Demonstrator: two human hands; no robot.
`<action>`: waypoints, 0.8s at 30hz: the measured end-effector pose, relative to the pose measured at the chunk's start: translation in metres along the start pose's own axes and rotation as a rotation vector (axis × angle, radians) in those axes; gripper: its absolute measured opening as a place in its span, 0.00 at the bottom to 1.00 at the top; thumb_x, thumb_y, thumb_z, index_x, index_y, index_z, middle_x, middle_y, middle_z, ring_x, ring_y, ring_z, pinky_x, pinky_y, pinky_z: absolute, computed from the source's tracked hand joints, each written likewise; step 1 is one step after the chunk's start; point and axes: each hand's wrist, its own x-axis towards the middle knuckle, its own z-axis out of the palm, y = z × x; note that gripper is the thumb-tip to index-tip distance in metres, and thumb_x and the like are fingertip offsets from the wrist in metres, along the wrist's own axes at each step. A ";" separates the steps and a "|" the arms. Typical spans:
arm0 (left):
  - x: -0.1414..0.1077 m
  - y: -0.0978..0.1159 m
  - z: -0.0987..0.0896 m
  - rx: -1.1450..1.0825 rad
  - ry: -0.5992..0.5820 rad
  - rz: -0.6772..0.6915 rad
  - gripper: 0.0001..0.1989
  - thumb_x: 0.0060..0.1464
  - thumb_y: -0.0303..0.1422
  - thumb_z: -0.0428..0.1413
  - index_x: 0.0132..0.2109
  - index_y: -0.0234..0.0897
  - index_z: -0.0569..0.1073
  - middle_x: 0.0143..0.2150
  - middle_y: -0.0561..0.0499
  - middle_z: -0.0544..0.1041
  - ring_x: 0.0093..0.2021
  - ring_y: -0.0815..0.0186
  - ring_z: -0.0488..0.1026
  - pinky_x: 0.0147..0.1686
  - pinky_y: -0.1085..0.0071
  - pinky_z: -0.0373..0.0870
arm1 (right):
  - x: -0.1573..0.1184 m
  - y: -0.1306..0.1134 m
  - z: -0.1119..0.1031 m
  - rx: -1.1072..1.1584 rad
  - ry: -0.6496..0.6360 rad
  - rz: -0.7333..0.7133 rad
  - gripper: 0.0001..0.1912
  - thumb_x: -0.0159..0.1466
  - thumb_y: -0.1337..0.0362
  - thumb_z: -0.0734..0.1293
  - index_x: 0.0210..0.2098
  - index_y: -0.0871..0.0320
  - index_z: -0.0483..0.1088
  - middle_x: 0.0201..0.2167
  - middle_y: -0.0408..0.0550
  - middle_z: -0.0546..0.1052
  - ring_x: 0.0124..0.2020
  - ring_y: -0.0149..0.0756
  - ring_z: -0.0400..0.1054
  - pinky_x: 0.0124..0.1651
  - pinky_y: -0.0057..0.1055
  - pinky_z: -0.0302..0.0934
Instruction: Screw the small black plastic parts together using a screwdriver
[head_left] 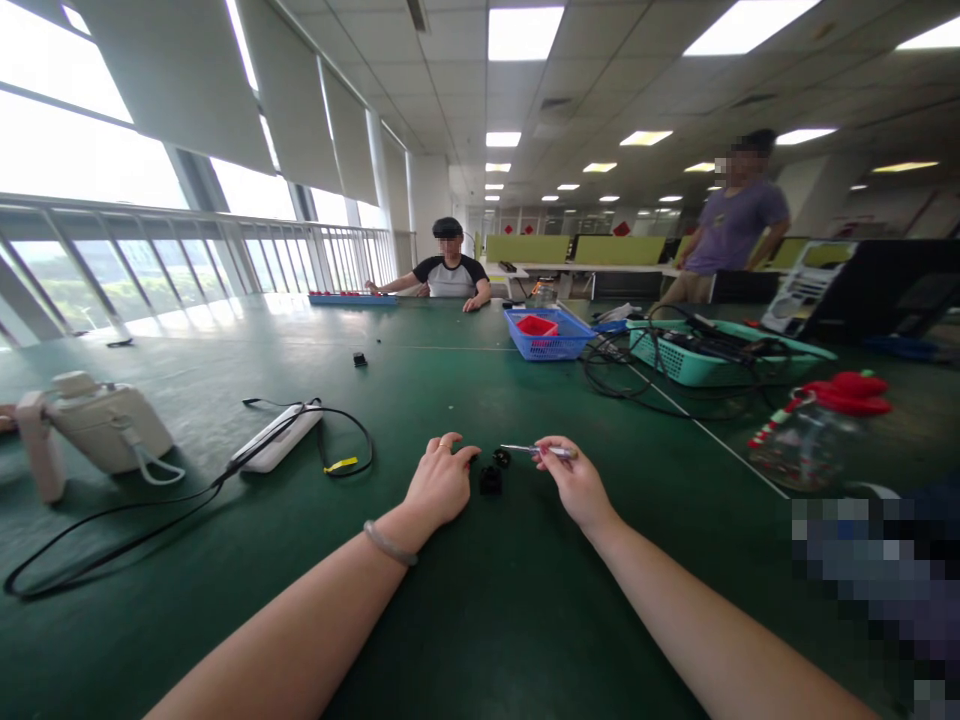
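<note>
My right hand (577,482) is closed around the handle of a small screwdriver (561,452). Its thin metal shaft points left, its tip just above a small round black part (501,458). Below that part, a black block-shaped piece (490,481) sits on the green tabletop. My left hand (441,480) rests on the table just left of these black pieces, fingers bent and apart, with nothing visible in them. It wears a ring, and a grey bangle (390,545) circles the wrist.
A white power bank (279,440) with black cable and a beige bottle (112,425) are left. Ahead lie a small black part (360,359), a blue basket (551,345) and a cable-filled green basket (675,370). A red-lidded jar (806,445) stands right. One person sits opposite; another stands behind.
</note>
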 end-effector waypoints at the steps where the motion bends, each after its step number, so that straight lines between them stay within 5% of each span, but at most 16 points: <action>1: -0.001 0.001 -0.001 0.017 -0.007 0.017 0.19 0.60 0.29 0.46 0.54 0.45 0.74 0.59 0.43 0.65 0.58 0.53 0.60 0.57 0.58 0.61 | 0.000 -0.001 0.000 0.001 -0.005 -0.004 0.17 0.61 0.49 0.66 0.39 0.55 0.71 0.34 0.49 0.77 0.38 0.42 0.71 0.46 0.41 0.64; 11: 0.000 0.003 -0.004 -0.031 -0.035 0.086 0.17 0.57 0.29 0.47 0.47 0.38 0.78 0.48 0.44 0.76 0.49 0.55 0.68 0.51 0.58 0.66 | -0.003 -0.004 0.001 -0.013 -0.072 -0.023 0.13 0.62 0.52 0.65 0.38 0.54 0.72 0.35 0.48 0.76 0.38 0.41 0.70 0.46 0.40 0.63; 15: -0.001 0.006 -0.006 -0.037 -0.008 0.038 0.17 0.63 0.38 0.44 0.45 0.41 0.77 0.44 0.46 0.78 0.48 0.55 0.69 0.51 0.57 0.65 | -0.002 -0.003 0.001 -0.005 -0.063 -0.032 0.14 0.62 0.52 0.65 0.38 0.54 0.73 0.34 0.48 0.77 0.37 0.41 0.70 0.45 0.39 0.63; 24: -0.006 0.010 -0.003 -0.208 -0.106 0.322 0.28 0.60 0.44 0.50 0.65 0.44 0.58 0.62 0.46 0.66 0.62 0.56 0.59 0.62 0.55 0.56 | -0.002 -0.004 0.003 0.009 -0.023 -0.051 0.16 0.60 0.49 0.66 0.36 0.55 0.72 0.31 0.46 0.77 0.34 0.39 0.71 0.44 0.37 0.64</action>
